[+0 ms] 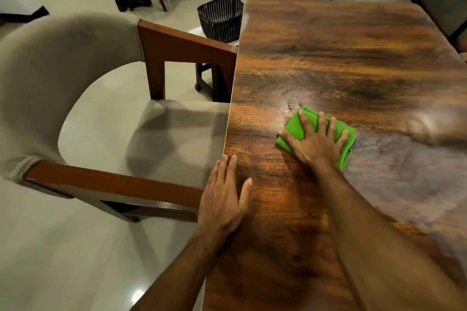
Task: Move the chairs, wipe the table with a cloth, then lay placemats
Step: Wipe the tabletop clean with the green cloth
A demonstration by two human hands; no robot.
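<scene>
Touching table edge (230, 118) — chair (63, 58), left hand (222, 199)

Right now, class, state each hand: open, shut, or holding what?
Left hand: open, flat on the table edge.
Right hand: open, fingers spread, pressing the green cloth onto the table.

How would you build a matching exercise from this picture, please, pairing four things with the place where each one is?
Things:
1. cloth
2. basket
3. left hand
4. chair

Places:
A. flat on the table's edge
B. beyond the chair, by the table's far corner
C. on the table, under the right hand
D. drawn up against the table's side

Pairs: 1-C, 2-B, 3-A, 4-D
</scene>
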